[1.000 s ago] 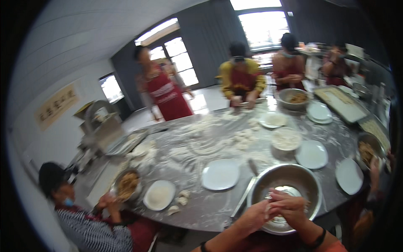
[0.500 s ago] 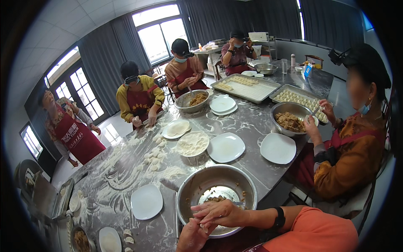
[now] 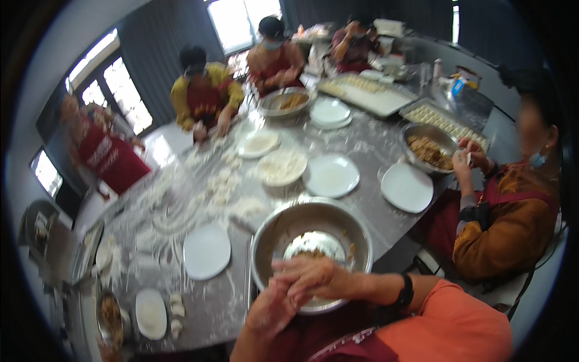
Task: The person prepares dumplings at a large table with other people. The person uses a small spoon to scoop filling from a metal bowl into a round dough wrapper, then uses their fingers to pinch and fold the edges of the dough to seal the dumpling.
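Observation:
My left hand [image 3: 272,309] and my right hand [image 3: 322,279] are pressed together over the near edge of a large steel bowl [image 3: 270,238]. The right fingers lie across the left ones, closed, and hide whatever is between them. A little brown minced filling [image 3: 310,252] lies on the bowl's bottom, with smears up the wall. Left of the bowl is a white square plate [image 3: 206,252]. Farther left, a few folded dumplings [image 3: 177,305] sit on the table beside a smaller white plate [image 3: 151,314].
Co-workers sit or stand around the floury steel table [image 3: 151,265]. Beyond my bowl are a dish of flour [image 3: 281,167], an oval white plate [image 3: 331,175] and dough pieces [image 3: 223,184]. At right, a person's hands [image 3: 467,160] work beside a filling bowl [image 3: 431,151]; dumpling trays [image 3: 449,123] lie behind.
My view has shifted and blurred, so the bowl and table sit higher in the picture. My hands stay pressed together over the bowl, with the left forearm showing more.

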Motion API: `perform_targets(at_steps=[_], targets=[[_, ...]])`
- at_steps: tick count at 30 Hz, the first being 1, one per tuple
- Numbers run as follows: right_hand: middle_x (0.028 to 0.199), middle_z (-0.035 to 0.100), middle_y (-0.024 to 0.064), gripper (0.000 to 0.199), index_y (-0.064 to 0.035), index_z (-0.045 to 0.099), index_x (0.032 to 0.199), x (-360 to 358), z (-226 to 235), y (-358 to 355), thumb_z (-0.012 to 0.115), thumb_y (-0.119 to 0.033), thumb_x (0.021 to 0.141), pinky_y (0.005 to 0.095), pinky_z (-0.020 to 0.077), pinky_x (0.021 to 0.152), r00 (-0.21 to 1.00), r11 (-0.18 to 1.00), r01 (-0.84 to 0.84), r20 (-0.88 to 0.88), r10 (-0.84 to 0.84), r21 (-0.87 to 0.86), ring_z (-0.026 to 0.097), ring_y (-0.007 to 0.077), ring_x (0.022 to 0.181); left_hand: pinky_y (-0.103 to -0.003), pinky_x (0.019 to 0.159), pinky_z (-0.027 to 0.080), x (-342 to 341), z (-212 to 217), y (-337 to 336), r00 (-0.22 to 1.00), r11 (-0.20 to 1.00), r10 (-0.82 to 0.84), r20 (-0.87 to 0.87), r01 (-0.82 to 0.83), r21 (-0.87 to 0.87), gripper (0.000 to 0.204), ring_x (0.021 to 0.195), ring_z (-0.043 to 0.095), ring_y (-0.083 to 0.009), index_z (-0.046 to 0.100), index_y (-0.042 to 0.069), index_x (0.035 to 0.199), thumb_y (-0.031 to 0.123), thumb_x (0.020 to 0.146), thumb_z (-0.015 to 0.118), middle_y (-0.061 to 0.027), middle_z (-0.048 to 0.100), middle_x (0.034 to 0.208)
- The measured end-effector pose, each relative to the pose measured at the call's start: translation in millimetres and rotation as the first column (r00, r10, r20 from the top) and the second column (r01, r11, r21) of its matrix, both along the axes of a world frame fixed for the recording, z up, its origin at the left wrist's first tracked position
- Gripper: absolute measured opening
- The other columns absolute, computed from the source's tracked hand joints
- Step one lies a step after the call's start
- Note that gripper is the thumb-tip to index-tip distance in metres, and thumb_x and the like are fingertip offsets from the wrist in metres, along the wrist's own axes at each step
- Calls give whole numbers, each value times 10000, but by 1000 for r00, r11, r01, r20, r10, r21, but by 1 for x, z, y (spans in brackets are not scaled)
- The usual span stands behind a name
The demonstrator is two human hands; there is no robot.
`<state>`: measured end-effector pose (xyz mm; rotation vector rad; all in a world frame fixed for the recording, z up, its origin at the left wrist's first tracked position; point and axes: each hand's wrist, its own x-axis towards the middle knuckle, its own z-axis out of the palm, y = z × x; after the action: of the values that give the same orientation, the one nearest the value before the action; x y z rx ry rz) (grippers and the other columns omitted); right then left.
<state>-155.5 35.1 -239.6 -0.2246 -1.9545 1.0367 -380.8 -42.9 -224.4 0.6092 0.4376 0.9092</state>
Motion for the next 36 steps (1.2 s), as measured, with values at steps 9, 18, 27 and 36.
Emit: perform_targets(at_steps=[9, 18, 27, 36], targets=[[1467, 784, 133, 246, -66, 901, 1053, -9, 32, -17, 964, -119, 822, 552, 404, 1304, 995, 999, -26, 98, 30, -36, 509, 419, 1618, -389, 1158, 509, -7, 20, -2, 996, 996, -78, 49, 76, 46, 749, 1351, 648, -233, 510, -4, 1633, 611, 1217, 406, -144, 663, 1518], [1579, 715, 114, 332, -117, 891, 1179, -19, 36, -11, 948, -191, 861, 578, 363, 1326, 979, 993, -94, 189, 80, 69, 424, 446, 1665, -379, 1074, 565, -23, 6, -4, 972, 991, -131, 197, 136, -15, 743, 1230, 697, -222, 572, 3, 1589, 620, 1221, 380, -130, 702, 1417], [1708, 597, 122, 228, -110, 881, 1073, -22, 42, -11, 937, -190, 867, 624, 312, 1341, 972, 990, -139, 187, 143, -36, 373, 469, 1685, -406, 1075, 569, -29, 9, 1, 973, 981, -194, 125, 193, 18, 827, 1245, 696, -253, 492, -8, 1644, 679, 1191, 404, -151, 684, 1463], [1719, 573, 178, 259, -123, 886, 1117, -23, 42, -10, 930, -204, 875, 613, 310, 1340, 964, 989, -141, 235, 125, 54, 329, 468, 1707, -415, 1095, 584, -21, 23, -4, 995, 995, -102, 4, 102, -12, 847, 1317, 702, -279, 460, 10, 1680, 692, 1180, 406, -178, 665, 1522]])
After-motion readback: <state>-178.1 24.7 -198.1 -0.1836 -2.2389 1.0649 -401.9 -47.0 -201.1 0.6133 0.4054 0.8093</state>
